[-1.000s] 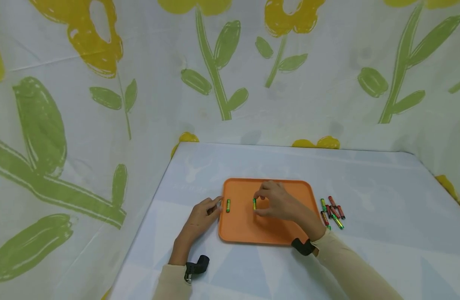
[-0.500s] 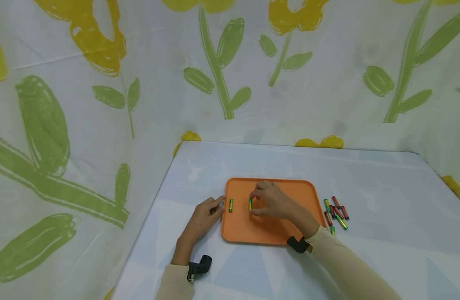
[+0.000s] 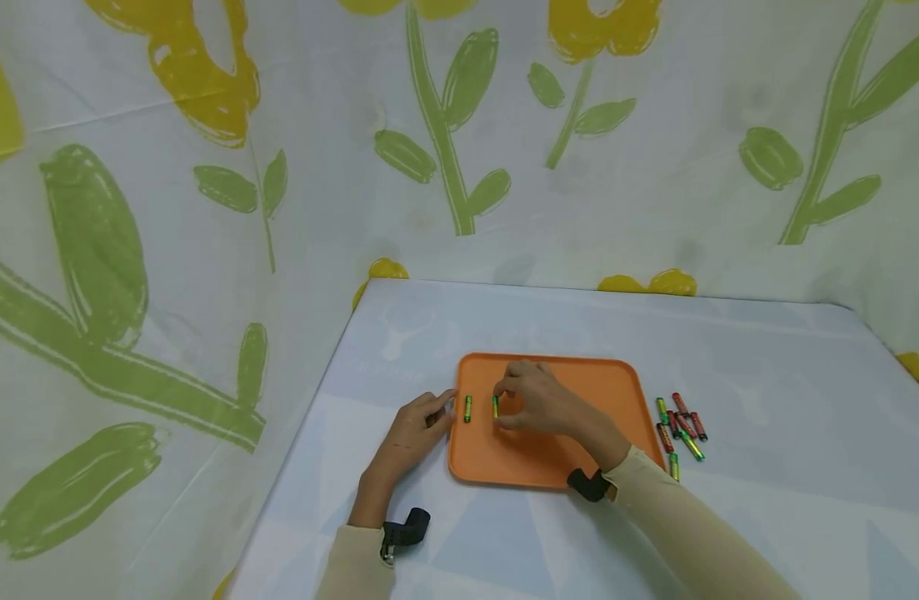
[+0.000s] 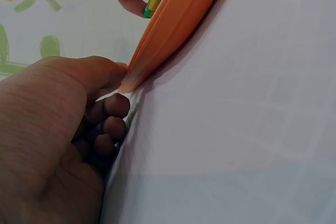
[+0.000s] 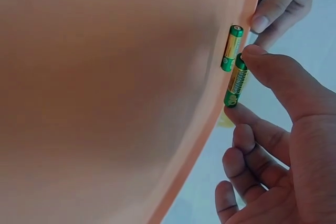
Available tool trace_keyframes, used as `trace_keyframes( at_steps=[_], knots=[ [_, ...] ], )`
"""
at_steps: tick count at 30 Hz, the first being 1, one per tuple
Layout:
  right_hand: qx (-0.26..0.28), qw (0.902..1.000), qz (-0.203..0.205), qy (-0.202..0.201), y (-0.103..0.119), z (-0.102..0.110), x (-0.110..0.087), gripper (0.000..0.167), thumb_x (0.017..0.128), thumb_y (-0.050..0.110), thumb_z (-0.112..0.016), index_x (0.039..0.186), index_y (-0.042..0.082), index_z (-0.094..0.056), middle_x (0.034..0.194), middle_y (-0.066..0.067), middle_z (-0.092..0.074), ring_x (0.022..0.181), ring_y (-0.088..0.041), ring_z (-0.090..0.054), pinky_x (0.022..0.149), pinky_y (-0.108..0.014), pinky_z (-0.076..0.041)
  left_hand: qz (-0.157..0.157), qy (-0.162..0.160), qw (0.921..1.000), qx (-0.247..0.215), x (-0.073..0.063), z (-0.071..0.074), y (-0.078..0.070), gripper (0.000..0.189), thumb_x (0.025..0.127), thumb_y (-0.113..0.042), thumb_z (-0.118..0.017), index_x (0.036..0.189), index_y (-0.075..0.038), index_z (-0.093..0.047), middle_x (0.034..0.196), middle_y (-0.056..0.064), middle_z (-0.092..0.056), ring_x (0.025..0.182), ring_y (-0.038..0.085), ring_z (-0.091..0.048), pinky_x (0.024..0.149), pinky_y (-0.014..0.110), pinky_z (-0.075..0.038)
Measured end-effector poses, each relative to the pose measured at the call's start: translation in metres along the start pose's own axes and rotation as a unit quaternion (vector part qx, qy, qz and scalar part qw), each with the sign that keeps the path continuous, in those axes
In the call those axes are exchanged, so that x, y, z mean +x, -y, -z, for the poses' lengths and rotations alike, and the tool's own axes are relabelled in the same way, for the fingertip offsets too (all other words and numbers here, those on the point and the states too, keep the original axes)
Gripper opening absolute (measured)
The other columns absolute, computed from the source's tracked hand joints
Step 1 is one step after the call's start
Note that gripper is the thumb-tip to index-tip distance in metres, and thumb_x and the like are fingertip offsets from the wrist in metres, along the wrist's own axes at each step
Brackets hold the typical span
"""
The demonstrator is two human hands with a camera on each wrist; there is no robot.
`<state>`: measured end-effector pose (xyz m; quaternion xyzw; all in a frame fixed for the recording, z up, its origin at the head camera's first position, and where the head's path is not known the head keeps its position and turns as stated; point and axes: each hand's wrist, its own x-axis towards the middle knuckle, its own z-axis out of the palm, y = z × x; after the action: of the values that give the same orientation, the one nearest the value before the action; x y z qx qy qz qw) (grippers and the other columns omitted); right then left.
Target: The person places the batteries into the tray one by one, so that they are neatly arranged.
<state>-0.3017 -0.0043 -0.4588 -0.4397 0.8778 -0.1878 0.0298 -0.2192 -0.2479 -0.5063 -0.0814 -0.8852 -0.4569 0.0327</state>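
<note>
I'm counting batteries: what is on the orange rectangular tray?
On the tray, one green-and-yellow cylindrical battery lies near the left edge; the right hand pinches a second battery above. In the head view, that hand hides part of the surface.

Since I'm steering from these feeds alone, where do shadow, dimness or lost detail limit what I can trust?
Head view: evenly lit, but the loose batteries show too small to read; a soft shadow darkens the orange tray below the right hand. Left wrist: dim, the left hand mostly dark. Right wrist: a broad shadow crosses the tray, yet the pinched battery looks fairly sharp.
</note>
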Motion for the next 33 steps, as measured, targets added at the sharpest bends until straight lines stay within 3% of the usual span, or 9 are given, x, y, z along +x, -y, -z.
trace_keyframes(
  at_steps=[33],
  knots=[
    [-0.019,0.9998,-0.003,0.006,0.004,-0.017,0.023,0.031,0.081,0.041,-0.085,0.099,0.017,-0.075,0.089,0.005,-0.051,0.084,-0.013,-0.048,0.077,-0.035,-0.032,0.001,0.002,1.0,0.007,0.002,-0.001,0.004,0.041,0.102,-0.02,-0.061,0.142,-0.013,-0.058,0.078,-0.003,-0.046,0.067,0.01,-0.041,0.06,0.025,-0.036]
  ],
)
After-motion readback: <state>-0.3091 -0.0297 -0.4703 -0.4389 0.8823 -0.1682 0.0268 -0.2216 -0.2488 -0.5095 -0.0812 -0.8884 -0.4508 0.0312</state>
